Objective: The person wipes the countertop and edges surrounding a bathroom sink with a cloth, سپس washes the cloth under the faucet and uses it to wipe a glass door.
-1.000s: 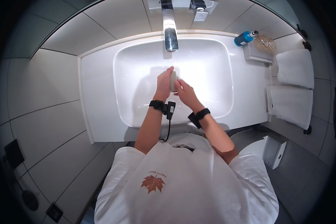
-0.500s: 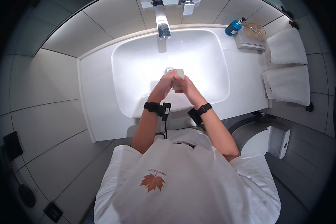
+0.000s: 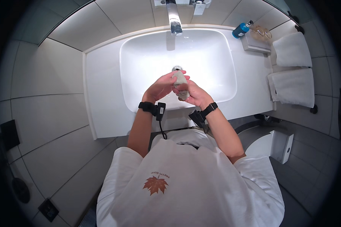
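Over the near part of the white sink (image 3: 212,64), both hands are on a crumpled pale grey cloth (image 3: 180,78). My left hand (image 3: 161,87) is closed on its upper left side, with the fingers reaching across behind it. From the right, my right hand (image 3: 197,94) grips the lower part, its thumb lying over the cloth. The lower end bunches out between the palms. Just beyond the fingers lies the metal drain (image 3: 177,68). Some of the fingertips are hidden by the cloth.
A chrome faucet (image 3: 174,22) juts over the basin's far side. At the back right, a blue pump bottle (image 3: 240,30) stands by a grey box (image 3: 255,43). White towels (image 3: 293,87) hang on the right wall. Black straps with small devices circle both wrists.
The hands have shifted slightly and spread a little apart, so more of the cloth shows between them. The cloth now hangs longer and lower. The view has moved a little left.
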`<action>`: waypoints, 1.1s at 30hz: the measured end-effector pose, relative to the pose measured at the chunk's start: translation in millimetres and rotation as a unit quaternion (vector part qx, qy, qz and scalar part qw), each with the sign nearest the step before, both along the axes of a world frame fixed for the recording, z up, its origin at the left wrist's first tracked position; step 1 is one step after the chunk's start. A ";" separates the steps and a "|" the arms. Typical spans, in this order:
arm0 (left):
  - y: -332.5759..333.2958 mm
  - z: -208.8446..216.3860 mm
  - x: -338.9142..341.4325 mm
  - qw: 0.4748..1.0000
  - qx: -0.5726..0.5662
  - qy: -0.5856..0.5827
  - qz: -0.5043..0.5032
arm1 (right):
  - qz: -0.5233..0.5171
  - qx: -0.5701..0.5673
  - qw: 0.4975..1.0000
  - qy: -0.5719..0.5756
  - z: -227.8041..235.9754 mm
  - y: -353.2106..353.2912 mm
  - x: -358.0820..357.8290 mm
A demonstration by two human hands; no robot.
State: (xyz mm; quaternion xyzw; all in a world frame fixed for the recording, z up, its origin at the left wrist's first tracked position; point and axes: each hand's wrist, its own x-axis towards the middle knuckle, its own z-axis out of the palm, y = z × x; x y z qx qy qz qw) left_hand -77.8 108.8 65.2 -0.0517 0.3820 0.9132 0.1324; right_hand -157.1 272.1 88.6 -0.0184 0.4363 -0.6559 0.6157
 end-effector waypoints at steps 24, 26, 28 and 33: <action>37.2 -31.2 -12.8 0.931 -0.228 -0.151 0.240 | 0.082 0.268 0.893 0.353 -26.3 -1.4 -0.8; 29.2 -24.8 -11.1 0.925 -0.288 -0.129 0.211 | 0.011 0.221 0.937 0.270 -13.3 0.3 -0.6; 22.2 -11.4 -6.8 0.905 -0.365 -0.065 0.206 | 0.052 0.214 0.953 0.209 -4.0 7.8 -7.3; 10.8 31.1 18.2 0.692 -0.660 0.279 0.091 | 0.072 0.141 0.987 -0.020 -4.0 24.8 -15.1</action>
